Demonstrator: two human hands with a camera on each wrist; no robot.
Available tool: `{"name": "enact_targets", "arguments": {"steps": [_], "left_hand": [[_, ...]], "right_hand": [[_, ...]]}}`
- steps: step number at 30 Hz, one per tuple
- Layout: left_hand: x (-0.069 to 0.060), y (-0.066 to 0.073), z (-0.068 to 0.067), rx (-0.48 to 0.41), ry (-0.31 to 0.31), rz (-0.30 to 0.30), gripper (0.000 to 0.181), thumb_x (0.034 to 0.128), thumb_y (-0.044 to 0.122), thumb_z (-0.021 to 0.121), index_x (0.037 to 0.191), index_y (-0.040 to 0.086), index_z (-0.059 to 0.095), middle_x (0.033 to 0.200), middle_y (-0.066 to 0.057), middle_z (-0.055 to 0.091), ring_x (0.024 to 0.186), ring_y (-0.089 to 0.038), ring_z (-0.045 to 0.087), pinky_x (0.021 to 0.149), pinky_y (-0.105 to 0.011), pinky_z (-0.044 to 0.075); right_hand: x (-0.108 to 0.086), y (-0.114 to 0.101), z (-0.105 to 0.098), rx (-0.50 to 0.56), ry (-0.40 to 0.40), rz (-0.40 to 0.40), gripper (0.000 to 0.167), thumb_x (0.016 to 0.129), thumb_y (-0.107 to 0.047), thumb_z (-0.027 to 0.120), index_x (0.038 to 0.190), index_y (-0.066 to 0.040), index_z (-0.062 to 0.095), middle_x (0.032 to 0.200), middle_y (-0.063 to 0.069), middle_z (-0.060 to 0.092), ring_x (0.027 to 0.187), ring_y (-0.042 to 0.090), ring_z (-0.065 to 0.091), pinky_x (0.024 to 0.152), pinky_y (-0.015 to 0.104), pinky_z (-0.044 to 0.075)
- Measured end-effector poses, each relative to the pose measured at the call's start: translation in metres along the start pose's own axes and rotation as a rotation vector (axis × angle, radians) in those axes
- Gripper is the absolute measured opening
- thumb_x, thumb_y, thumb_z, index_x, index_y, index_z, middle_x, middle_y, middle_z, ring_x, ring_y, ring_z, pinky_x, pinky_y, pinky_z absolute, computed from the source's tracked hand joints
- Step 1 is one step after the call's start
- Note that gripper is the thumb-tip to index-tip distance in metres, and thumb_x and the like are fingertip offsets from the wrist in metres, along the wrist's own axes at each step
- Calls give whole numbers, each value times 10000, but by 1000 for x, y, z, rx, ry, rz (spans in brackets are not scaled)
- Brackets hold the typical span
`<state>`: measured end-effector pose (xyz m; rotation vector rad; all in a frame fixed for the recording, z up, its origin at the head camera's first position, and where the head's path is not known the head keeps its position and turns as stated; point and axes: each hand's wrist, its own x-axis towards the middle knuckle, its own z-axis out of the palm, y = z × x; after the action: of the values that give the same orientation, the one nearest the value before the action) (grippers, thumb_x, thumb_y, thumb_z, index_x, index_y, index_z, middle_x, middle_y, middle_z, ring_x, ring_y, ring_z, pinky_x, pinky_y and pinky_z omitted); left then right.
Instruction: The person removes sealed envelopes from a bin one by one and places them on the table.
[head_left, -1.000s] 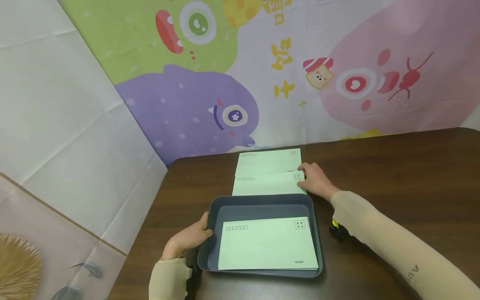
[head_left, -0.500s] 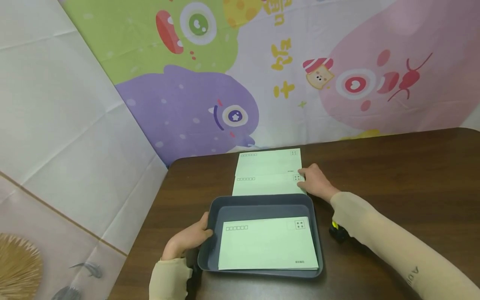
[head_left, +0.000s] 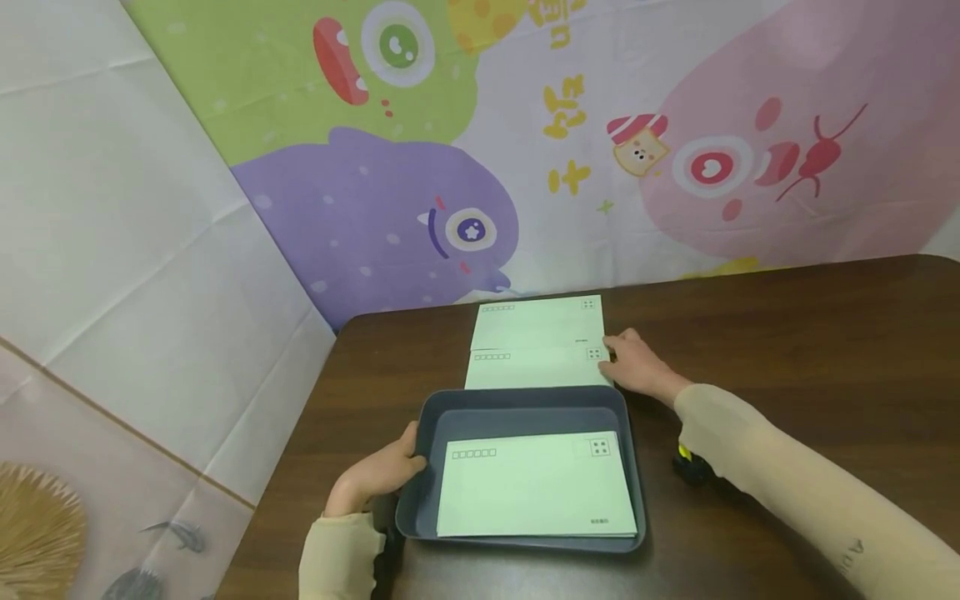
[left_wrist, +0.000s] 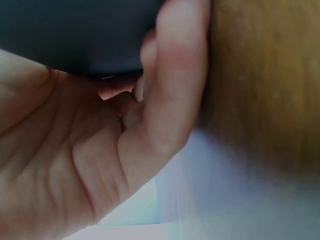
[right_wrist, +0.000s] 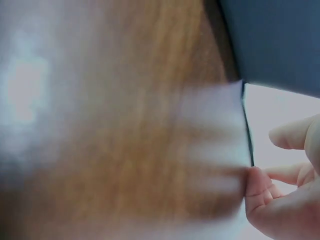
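A dark grey tray (head_left: 525, 400) rests on the table, holding a pale envelope (head_left: 536, 487) that looks like the top of a thin stack. My left hand (head_left: 378, 477) grips the tray's left wall; the left wrist view shows curled fingers (left_wrist: 172, 90) against its dark side. Behind the tray lies a second envelope (head_left: 536, 369), its front part hidden by the tray. A third envelope (head_left: 536, 325) lies beyond that one. At the right edge of the middle envelope rests my right hand (head_left: 637, 362), thumb over its corner and fingers along the edge, with a gap between them.
The dark wooden table (head_left: 787, 350) reaches back to a cartoon-printed cloth (head_left: 600, 233). A pale wall covering (head_left: 187, 250) hangs on the left. A black device with a yellow patch (head_left: 690, 465) sits under the right wrist.
My right hand has drawn slightly to the right, its fingers now covering less of the envelopes. The left hand, tray and envelopes look unmoved.
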<state>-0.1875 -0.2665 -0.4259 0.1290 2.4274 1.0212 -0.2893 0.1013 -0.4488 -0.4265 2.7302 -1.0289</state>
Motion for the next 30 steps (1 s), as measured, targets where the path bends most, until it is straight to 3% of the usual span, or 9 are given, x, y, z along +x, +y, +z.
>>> {"name": "enact_targets", "arguments": {"steps": [6,10,15,18,21,25,27,30], "left_hand": [[-1,0,0,10,0,-12,617,906,67,395,1434,-27,90,1480,-213,173,1350,-330,175,1053,-533,187],[-2,-1,0,22,-2,-27,638,913,80,391,1438,-38,49,1495,-216,112,1370,-340,110,1069,-535,145],[0,-2,0,36,-9,-22,643,914,76,382,1435,-47,27,1499,-221,72,1373,-340,79,1075,-529,128],[2,-1,0,33,-8,4,611,905,55,380,1426,-50,79,1482,-230,138,1357,-334,148,1059,-526,177],[3,-1,1,39,-1,11,563,899,48,387,1402,-46,151,1448,-223,225,1308,-311,248,1026,-504,240],[3,0,1,39,9,11,509,892,36,397,1362,-35,213,1403,-209,294,1243,-299,319,990,-488,279],[1,1,0,25,7,7,529,895,39,398,1379,-31,197,1423,-211,271,1282,-306,286,1014,-504,256],[0,2,0,11,3,10,572,899,42,394,1410,-31,149,1460,-213,214,1335,-320,209,1047,-525,204]], "right_hand": [[-12,-7,-7,-9,-30,-36,515,921,-128,440,1338,142,309,1249,326,400,1033,349,498,807,435,439],[-25,-19,-9,-33,-3,-91,468,919,-134,464,1309,113,389,1166,264,476,929,295,499,745,392,422],[-48,-33,-3,-21,147,-258,316,889,-118,537,1186,-13,556,1093,134,553,930,234,542,753,379,464],[-62,-39,3,-13,197,-378,221,866,-111,585,1083,-79,614,1024,55,594,909,162,575,745,347,489],[-73,-42,7,-49,168,-459,169,855,-122,607,1022,-112,635,963,-13,604,856,92,572,732,315,491],[-82,-46,10,-179,74,-479,225,845,-234,626,1038,-118,643,988,-45,597,900,105,571,826,367,453],[-85,-48,11,-268,23,-466,356,817,-356,641,1080,-115,633,1025,-32,587,947,142,561,884,414,405],[-89,-49,13,-385,-62,-438,680,728,-579,631,1200,-94,566,1121,15,558,1049,196,518,942,461,329]]}}
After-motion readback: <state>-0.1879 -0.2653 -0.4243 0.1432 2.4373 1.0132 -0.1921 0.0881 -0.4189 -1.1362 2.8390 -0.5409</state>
